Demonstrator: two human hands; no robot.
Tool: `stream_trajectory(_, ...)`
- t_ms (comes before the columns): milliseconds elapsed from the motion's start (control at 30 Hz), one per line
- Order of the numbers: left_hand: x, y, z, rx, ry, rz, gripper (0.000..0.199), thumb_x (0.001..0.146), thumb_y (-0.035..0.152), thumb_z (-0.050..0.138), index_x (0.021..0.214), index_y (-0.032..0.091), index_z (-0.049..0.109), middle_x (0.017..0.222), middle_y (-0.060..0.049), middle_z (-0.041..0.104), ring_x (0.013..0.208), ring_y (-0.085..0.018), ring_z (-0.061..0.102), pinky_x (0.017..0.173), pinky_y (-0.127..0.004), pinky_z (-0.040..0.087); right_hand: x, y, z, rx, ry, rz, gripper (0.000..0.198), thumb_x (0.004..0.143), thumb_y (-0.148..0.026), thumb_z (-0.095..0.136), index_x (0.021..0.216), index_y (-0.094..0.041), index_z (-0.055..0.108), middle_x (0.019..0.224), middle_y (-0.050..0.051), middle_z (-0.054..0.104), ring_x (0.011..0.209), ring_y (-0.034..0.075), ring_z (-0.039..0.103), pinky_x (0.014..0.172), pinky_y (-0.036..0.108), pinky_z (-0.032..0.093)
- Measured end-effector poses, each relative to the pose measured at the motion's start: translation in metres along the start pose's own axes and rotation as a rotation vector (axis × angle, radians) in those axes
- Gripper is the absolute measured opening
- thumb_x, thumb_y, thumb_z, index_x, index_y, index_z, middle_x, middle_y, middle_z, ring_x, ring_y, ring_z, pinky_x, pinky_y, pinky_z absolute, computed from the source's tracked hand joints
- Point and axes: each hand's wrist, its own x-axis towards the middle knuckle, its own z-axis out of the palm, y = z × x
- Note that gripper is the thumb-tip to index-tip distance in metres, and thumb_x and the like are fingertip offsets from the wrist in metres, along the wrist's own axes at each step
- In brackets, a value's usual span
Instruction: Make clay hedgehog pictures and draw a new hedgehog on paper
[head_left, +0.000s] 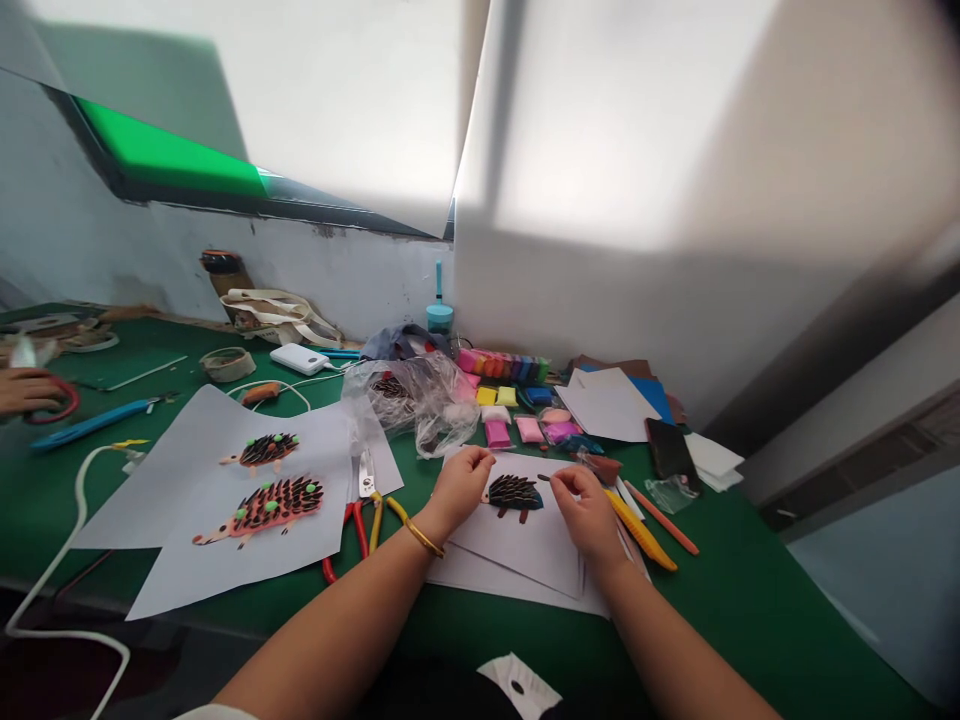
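Observation:
A small hedgehog figure [514,493] with rows of dark spikes, a bluish rear and brown legs lies on a white paper sheet [517,550]. At its head end is my left hand [461,485], fingertips closed in a pinch; anything between them is too small to make out. My right hand [586,512], by the rear end, pinches a small dark strip [544,478] just above the paper. Two finished-looking hedgehog figures with pink bodies, dark spikes and green dots, a larger one [262,507] and a smaller one [264,450], lie on sheets to the left.
Scissors [366,475] and red-handled pliers [358,525] lie left of my sheet. A yellow cutter [643,530] sits at right. Behind are coloured clay packets [497,433], a plastic bag [420,395] and a phone [671,452]. Another person's hand [30,392] is at far left.

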Motion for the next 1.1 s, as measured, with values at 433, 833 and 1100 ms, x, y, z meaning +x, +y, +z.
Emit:
stream_trajectory(433,-0.018,0.005,-0.001,0.524,-0.199,0.029,0.039,0.099,0.036,0.033,0.104,0.020,0.068,0.105,-0.011,0.070,0.098,-0.024,0.063,0.084,-0.034,0.043,-0.001,0.013,0.003,-0.158,-0.046,0.088,0.019,0.085,-0.035,0.048,0.076,-0.023,0.059,0.075,0.003,0.064,0.069,0.022,0.059,0.060,0.032,0.044)
stream_trajectory(833,-0.022,0.008,-0.001,0.535,-0.212,-0.019,0.043,0.094,0.053,0.045,0.118,0.021,0.060,0.109,-0.011,0.068,0.102,-0.026,0.063,0.081,-0.030,0.042,0.003,0.019,0.006,-0.333,-0.118,0.017,0.015,0.083,-0.028,0.046,0.076,-0.021,0.058,0.082,0.004,0.061,0.077,0.020,0.057,0.067,0.031,0.042)
stream_trajectory(1100,-0.017,0.007,-0.001,0.468,-0.166,-0.036,0.043,0.097,0.051,0.037,0.116,0.022,0.062,0.106,-0.009,0.070,0.099,-0.025,0.064,0.076,-0.030,0.041,0.006,0.016,0.009,-0.383,-0.145,-0.007,0.015,0.086,-0.026,0.046,0.076,-0.021,0.057,0.084,0.004,0.060,0.079,0.019,0.056,0.070,0.032,0.041)
